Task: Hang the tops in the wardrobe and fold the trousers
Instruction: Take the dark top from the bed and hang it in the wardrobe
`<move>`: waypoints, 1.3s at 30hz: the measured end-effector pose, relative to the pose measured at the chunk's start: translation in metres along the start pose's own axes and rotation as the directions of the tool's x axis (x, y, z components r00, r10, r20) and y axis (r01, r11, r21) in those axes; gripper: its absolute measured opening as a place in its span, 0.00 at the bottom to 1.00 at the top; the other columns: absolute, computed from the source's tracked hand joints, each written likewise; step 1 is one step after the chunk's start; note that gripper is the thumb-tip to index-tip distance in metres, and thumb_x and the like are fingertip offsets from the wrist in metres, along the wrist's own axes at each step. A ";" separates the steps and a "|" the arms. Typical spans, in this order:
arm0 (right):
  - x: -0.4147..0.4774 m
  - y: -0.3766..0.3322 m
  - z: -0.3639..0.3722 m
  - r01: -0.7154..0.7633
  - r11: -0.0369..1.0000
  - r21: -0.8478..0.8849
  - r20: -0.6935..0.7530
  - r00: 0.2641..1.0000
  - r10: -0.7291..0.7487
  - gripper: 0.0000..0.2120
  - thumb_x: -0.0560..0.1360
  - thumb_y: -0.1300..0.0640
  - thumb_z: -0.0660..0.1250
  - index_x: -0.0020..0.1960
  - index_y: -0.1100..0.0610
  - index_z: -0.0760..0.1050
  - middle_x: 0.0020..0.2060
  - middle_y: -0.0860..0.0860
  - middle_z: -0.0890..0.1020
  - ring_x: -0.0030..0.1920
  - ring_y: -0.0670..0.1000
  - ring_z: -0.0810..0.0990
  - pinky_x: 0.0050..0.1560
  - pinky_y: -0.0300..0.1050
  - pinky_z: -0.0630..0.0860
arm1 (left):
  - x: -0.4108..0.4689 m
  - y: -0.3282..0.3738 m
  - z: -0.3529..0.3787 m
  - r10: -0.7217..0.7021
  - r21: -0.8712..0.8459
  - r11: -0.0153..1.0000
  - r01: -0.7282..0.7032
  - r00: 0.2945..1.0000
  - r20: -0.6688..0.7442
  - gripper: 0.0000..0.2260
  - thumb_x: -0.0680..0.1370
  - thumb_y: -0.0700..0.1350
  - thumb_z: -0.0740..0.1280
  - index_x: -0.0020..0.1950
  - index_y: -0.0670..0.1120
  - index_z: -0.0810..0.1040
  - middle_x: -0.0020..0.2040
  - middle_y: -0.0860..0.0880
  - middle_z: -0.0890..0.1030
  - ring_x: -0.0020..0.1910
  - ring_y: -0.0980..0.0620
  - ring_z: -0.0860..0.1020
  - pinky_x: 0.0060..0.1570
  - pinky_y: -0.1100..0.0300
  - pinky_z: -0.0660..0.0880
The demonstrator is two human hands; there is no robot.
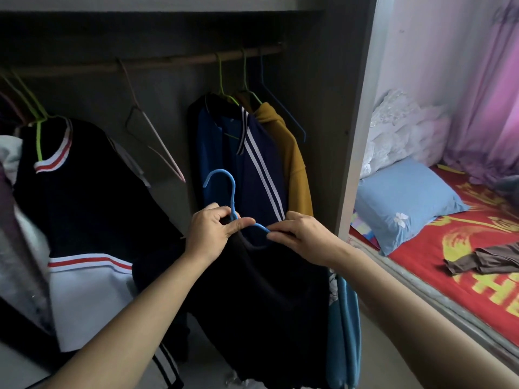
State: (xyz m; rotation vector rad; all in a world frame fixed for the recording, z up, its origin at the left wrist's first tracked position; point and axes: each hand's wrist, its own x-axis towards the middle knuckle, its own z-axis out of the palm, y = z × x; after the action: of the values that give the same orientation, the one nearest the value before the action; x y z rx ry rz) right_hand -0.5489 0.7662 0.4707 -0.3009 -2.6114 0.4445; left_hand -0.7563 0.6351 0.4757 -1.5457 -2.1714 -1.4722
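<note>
A black top [261, 299] hangs from a blue hanger [224, 181] that I hold in front of the open wardrobe. My left hand [209, 231] pinches the hanger's neck just below the hook. My right hand [297, 237] grips the top's neckline over the hanger's right shoulder. Above runs the wooden rail [174, 61], with a navy striped top [252, 164] and a mustard top [292, 164] hanging at its right. A black jacket with red and white trim [84, 206] hangs at the left. Brown trousers [488, 258] lie crumpled on the bed.
A bare pink hanger [151, 130] dangles mid-rail and a bare blue one [283, 108] at the far right. The wardrobe's side panel [356, 136] separates it from the bed with a red cover [438, 276], a blue pillow [404, 203] and pink curtains [483, 94].
</note>
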 end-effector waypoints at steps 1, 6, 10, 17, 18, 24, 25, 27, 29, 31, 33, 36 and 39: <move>0.000 0.001 0.000 0.002 1.000 -0.007 0.016 1.000 -0.002 0.15 0.81 0.46 0.63 0.63 0.50 0.80 0.41 0.40 0.70 0.43 0.40 0.72 0.44 0.31 0.68 | 0.000 0.001 0.002 0.031 0.001 1.000 -0.031 0.999 -0.013 0.25 0.64 0.73 0.69 0.36 0.50 0.83 0.35 0.47 0.77 0.33 0.49 0.77 0.37 0.50 0.76; -0.004 0.023 -0.011 -0.077 0.982 -0.172 0.167 0.980 0.106 0.13 0.82 0.47 0.62 0.61 0.49 0.81 0.45 0.44 0.72 0.45 0.42 0.73 0.50 0.36 0.72 | 0.006 0.001 -0.007 0.052 0.065 0.997 -0.042 0.985 -0.166 0.26 0.71 0.66 0.68 0.30 0.43 0.80 0.30 0.50 0.72 0.28 0.52 0.72 0.32 0.58 0.69; -0.022 0.041 -0.018 -0.244 0.941 -0.236 0.080 0.960 0.269 0.14 0.80 0.40 0.59 0.59 0.43 0.78 0.67 0.51 0.66 0.68 0.56 0.65 0.68 0.59 0.68 | 0.021 -0.014 -0.038 -0.072 0.166 0.979 0.116 0.966 -0.249 0.31 0.71 0.71 0.62 0.29 0.43 0.77 0.30 0.51 0.72 0.29 0.49 0.73 0.31 0.54 0.68; 0.018 0.001 -0.025 -0.104 0.994 0.026 -0.063 0.992 0.105 0.13 0.82 0.46 0.59 0.57 0.51 0.78 0.61 0.48 0.74 0.62 0.49 0.72 0.64 0.53 0.72 | 0.030 -0.019 -0.053 -0.139 0.195 0.966 0.170 0.977 -0.163 0.29 0.72 0.70 0.60 0.26 0.46 0.71 0.31 0.48 0.71 0.31 0.47 0.73 0.34 0.54 0.67; 0.023 -0.001 -0.026 -0.062 0.998 -0.021 -0.044 0.997 0.061 0.13 0.83 0.46 0.58 0.58 0.51 0.78 0.57 0.48 0.76 0.58 0.48 0.75 0.61 0.51 0.74 | 0.034 -0.019 -0.057 -0.139 0.184 0.969 0.167 0.979 -0.152 0.29 0.72 0.70 0.60 0.25 0.47 0.69 0.31 0.48 0.71 0.32 0.47 0.73 0.35 0.53 0.67; 0.055 -0.023 -0.024 0.121 0.948 -0.296 0.092 0.991 -0.098 0.13 0.84 0.48 0.57 0.58 0.52 0.76 0.50 0.46 0.79 0.52 0.48 0.77 0.56 0.47 0.72 | 0.034 -0.026 -0.049 -0.033 0.217 0.976 0.030 0.999 0.008 0.30 0.70 0.71 0.62 0.23 0.48 0.64 0.27 0.52 0.67 0.27 0.53 0.68 0.32 0.54 0.64; 0.057 -0.025 -0.023 0.108 0.971 -0.214 -0.005 0.994 -0.112 0.12 0.84 0.50 0.58 0.57 0.54 0.77 0.48 0.45 0.78 0.48 0.47 0.76 0.53 0.45 0.73 | 0.035 -0.029 -0.049 -0.044 0.145 0.988 0.043 0.999 0.001 0.31 0.71 0.72 0.62 0.23 0.47 0.64 0.25 0.52 0.66 0.25 0.54 0.66 0.32 0.54 0.64; 0.061 -0.029 -0.023 0.071 0.993 -0.092 -0.101 0.992 -0.081 0.11 0.84 0.52 0.59 0.57 0.56 0.76 0.45 0.43 0.74 0.44 0.43 0.73 0.48 0.40 0.72 | 0.041 -0.032 -0.051 -0.096 0.005 0.995 0.096 0.995 -0.014 0.32 0.71 0.73 0.60 0.25 0.45 0.69 0.22 0.53 0.69 0.24 0.55 0.67 0.33 0.56 0.66; 0.063 -0.026 -0.026 0.026 0.997 -0.073 -0.044 0.999 -0.029 0.09 0.84 0.53 0.60 0.56 0.57 0.76 0.45 0.44 0.74 0.43 0.41 0.72 0.49 0.39 0.73 | 0.043 -0.036 -0.055 -0.110 -0.021 0.994 0.111 0.993 0.041 0.31 0.70 0.74 0.59 0.29 0.46 0.77 0.26 0.56 0.76 0.27 0.57 0.73 0.35 0.58 0.70; 0.062 -0.025 -0.028 -0.005 0.994 -0.106 0.014 1.000 0.007 0.09 0.83 0.54 0.61 0.53 0.57 0.77 0.45 0.46 0.76 0.44 0.42 0.72 0.50 0.39 0.72 | 0.041 -0.042 -0.062 -0.097 -0.008 0.995 0.099 0.985 0.141 0.27 0.68 0.74 0.63 0.36 0.50 0.81 0.32 0.57 0.79 0.32 0.59 0.76 0.39 0.59 0.73; 0.059 -0.024 -0.031 -0.038 0.992 -0.120 -0.014 0.999 0.036 0.08 0.83 0.54 0.62 0.52 0.58 0.77 0.44 0.48 0.78 0.43 0.42 0.72 0.48 0.38 0.70 | 0.039 -0.055 -0.066 -0.060 0.049 0.998 0.050 0.970 0.237 0.17 0.67 0.66 0.73 0.42 0.54 0.82 0.38 0.55 0.81 0.38 0.59 0.78 0.44 0.60 0.76; 0.054 -0.027 -0.045 -0.129 0.979 -0.159 -0.082 0.990 0.117 0.08 0.82 0.53 0.63 0.49 0.55 0.77 0.39 0.41 0.76 0.41 0.44 0.72 0.46 0.41 0.69 | 0.043 -0.067 -0.062 0.007 0.052 0.998 -0.021 0.965 0.263 0.05 0.71 0.49 0.76 0.46 0.53 0.85 0.42 0.54 0.82 0.43 0.57 0.80 0.52 0.52 0.76; 0.052 -0.038 -0.060 -0.262 0.946 -0.189 -0.145 0.961 0.237 0.05 0.81 0.50 0.64 0.47 0.47 0.76 0.37 0.39 0.74 0.40 0.46 0.74 0.43 0.42 0.68 | 0.047 -0.066 -0.053 0.032 -0.001 0.999 -0.032 0.969 0.246 0.05 0.74 0.45 0.75 0.49 0.50 0.86 0.44 0.53 0.83 0.45 0.56 0.80 0.54 0.53 0.76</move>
State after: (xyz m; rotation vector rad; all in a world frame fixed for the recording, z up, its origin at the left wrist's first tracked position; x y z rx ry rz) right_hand -0.5698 0.7610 0.5567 -0.7125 -2.5116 0.2282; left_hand -0.8522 0.6269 0.4880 -1.8419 -2.2615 -1.3290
